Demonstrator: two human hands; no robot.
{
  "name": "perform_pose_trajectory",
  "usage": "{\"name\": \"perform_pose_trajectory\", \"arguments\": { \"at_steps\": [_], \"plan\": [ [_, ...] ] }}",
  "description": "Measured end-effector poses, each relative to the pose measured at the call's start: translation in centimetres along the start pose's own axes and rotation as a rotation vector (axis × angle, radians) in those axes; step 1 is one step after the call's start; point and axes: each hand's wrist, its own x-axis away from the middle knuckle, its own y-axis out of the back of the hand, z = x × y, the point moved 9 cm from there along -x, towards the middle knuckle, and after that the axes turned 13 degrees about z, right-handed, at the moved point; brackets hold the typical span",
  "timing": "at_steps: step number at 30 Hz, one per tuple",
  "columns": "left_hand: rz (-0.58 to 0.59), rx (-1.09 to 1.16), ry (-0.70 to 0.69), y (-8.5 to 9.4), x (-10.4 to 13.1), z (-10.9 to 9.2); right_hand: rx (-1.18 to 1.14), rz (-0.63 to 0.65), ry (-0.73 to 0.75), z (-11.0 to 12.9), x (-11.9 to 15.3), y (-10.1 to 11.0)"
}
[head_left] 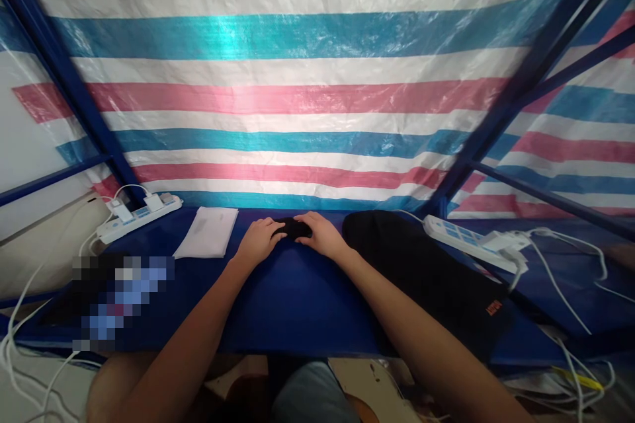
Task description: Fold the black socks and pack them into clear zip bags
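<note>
A small, dark black bundle (pixel 294 229) rests at the far side of the blue table (pixel 297 304); it looks like folded cloth, but its kind cannot be made out. From its left side my left hand (pixel 258 238) grips it, thumb and fingers curled over the edge. My right hand (pixel 321 235) holds the opposite end in the same way. Just right of my right forearm lies a larger flat black cloth item (pixel 421 271) with small orange lettering. Beyond my left hand sits a stack of white paper or cloth (pixel 211 232).
White power strips stand at the left (pixel 141 217) and right (pixel 471 243), with plugs and loose cables. A blurred-out patch (pixel 124 301) covers something at the left edge. Blue metal posts frame a striped plastic sheet (pixel 278 99) behind the table.
</note>
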Motion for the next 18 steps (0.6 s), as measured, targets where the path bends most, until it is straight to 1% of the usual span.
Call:
{"name": "perform_pose_trajectory", "arguments": {
  "at_steps": [2,5,8,10,13,15,18],
  "plan": [
    [0.005,0.092,0.03,0.0,0.0,0.7,-0.102,0.007,-0.056,-0.8,0.0,0.2],
    [0.014,0.16,0.071,-0.1,0.1,1.1,-0.346,0.041,-0.141,-2.2,-0.1,0.0],
    [0.001,0.2,0.127,-0.2,0.3,1.3,-0.568,0.13,-0.225,-3.3,0.0,-0.9],
    [-0.003,0.251,0.183,-0.4,0.4,1.4,-0.649,0.195,-0.29,-3.8,0.2,-1.5],
    [-0.013,0.267,0.251,-0.8,0.6,1.1,-0.632,0.208,-0.333,-3.9,0.3,-1.5],
    [-0.064,0.197,0.271,-0.4,0.6,0.5,-0.557,0.179,-0.333,-3.7,0.2,-1.2],
    [-0.145,0.023,0.218,0.2,0.5,-1.6,-0.391,0.104,-0.306,-3.4,0.0,-0.7]
  ]
}}
